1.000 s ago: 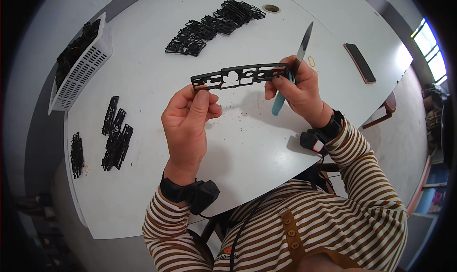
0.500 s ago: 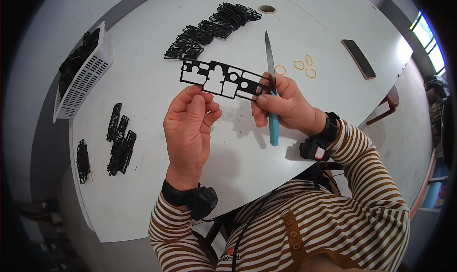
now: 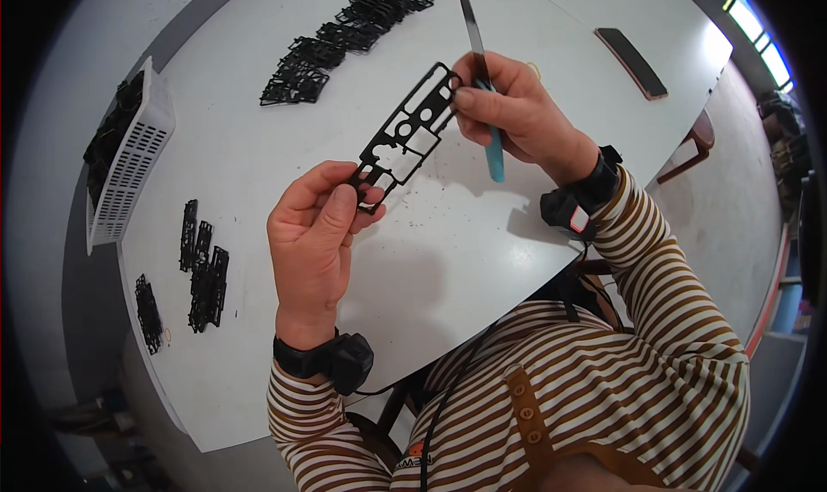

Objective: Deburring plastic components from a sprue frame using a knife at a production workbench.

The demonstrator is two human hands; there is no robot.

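Between both hands, a flat black plastic frame (image 3: pixel 403 130) with round and square cut-outs is held slantwise above the white table. My left hand (image 3: pixel 314 225) pinches its lower end between thumb and fingers. At the upper end, my right hand (image 3: pixel 517 108) touches the frame with thumb and fingertips. The same hand grips a knife (image 3: pixel 493 152) with a turquoise handle; its long blade points up and away from me. Part of the handle is hidden by the fingers.
Black frames (image 3: pixel 345 35) lie in an overlapping row at the back. Smaller stacks of black frames (image 3: pixel 207 285) rest at the left, near a white plastic basket (image 3: pixel 138 165) filled with black parts. A phone (image 3: pixel 631 64) lies at the right on the table (image 3: pixel 448 294).
The black frame has swung from nearly level to a steep slant. My left hand now grips its lower end. The knife has moved up, still in my right hand.
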